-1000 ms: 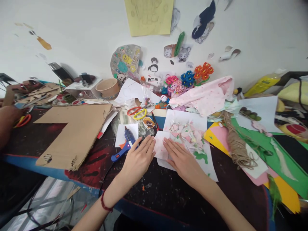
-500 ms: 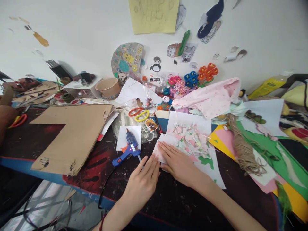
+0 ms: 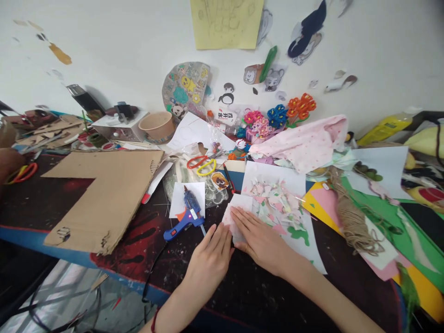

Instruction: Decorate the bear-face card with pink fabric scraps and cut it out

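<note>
A small folded piece of white and pale pink paper (image 3: 243,202) lies flat on the dark table, partly covered by my hands. My right hand (image 3: 258,236) is laid across it with the fingers stretched out. At its lower left edge, my left hand (image 3: 212,252) rests with straight fingers, the tips touching the paper. Beneath and beyond the right hand is a large white sheet (image 3: 314,249) strewn with pink, white and green paper scraps (image 3: 274,199). A blue hot glue gun (image 3: 185,222) sits just left of my left hand, its nozzle over a white paper square (image 3: 176,199).
Cut cardboard (image 3: 93,199) covers the left side. Red-and-yellow scissors (image 3: 206,166) and a pen (image 3: 228,175) lie behind the glue gun. Twine (image 3: 352,212) and coloured paper (image 3: 391,222) occupy the right. Another person's hand (image 3: 10,162) is at scissors (image 3: 26,173), far left.
My hands stay on the paper, the right one barely shifted. The view has moved slightly. At far left, the other person's hand and scissors have changed position a little.
</note>
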`<control>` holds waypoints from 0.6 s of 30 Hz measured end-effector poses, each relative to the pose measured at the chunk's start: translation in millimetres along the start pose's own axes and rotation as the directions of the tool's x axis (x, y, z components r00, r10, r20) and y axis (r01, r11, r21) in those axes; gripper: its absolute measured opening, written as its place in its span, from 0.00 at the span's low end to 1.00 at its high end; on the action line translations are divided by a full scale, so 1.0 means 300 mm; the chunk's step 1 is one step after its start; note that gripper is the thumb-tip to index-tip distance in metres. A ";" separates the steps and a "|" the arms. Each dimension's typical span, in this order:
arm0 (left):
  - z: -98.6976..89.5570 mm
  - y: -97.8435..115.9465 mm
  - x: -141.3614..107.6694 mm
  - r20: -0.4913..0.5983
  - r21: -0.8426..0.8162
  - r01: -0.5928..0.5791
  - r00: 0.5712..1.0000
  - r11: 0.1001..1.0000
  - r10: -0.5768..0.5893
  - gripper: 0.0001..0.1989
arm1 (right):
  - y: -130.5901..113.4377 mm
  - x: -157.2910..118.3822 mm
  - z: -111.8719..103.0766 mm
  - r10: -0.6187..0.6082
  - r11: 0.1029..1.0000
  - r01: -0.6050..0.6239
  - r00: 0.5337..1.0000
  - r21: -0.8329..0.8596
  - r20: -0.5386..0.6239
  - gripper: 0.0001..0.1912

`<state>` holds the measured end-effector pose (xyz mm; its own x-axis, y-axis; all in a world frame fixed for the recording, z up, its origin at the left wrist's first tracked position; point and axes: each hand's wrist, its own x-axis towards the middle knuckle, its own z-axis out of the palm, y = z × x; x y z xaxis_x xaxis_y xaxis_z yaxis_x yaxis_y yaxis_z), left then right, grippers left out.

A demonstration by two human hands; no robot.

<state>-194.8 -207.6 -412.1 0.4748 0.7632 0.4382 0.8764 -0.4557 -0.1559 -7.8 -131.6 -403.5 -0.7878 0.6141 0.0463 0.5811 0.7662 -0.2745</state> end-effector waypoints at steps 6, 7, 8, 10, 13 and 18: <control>-0.003 0.002 0.007 -0.001 0.000 -0.020 1.000 1.000 0.020 0.15 | 0.008 -0.019 0.000 0.048 0.994 -0.049 0.999 -0.095 -0.016 0.34; -0.005 0.002 0.009 0.003 0.004 -0.021 1.000 1.000 0.021 0.15 | 0.007 -0.020 -0.003 0.040 0.993 -0.042 0.999 -0.108 -0.021 0.33; -0.008 0.002 0.011 0.008 0.008 -0.022 1.000 1.000 0.022 0.15 | 0.002 -0.023 -0.006 0.033 0.992 -0.036 0.999 -0.121 -0.031 0.33; -0.013 0.001 0.013 0.019 0.015 -0.030 0.999 0.999 0.030 0.15 | -0.015 -0.033 -0.008 0.017 0.989 -0.026 0.998 -0.145 -0.061 0.33; -0.016 -0.002 0.013 0.039 0.011 -0.038 0.999 0.999 0.037 0.16 | -0.054 -0.061 0.007 -0.022 0.989 0.008 0.996 -0.148 -0.091 0.35; -0.012 -0.006 0.012 0.057 -0.005 -0.030 0.998 1.000 0.030 0.16 | -0.092 -0.097 0.027 -0.052 0.993 0.043 0.995 -0.107 -0.083 0.35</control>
<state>-194.9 -205.6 -407.1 0.5045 0.7740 0.3826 0.8615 -0.4803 -0.1644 -2.7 -172.2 -405.1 -0.7972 0.5874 0.1395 0.5654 0.8074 -0.1683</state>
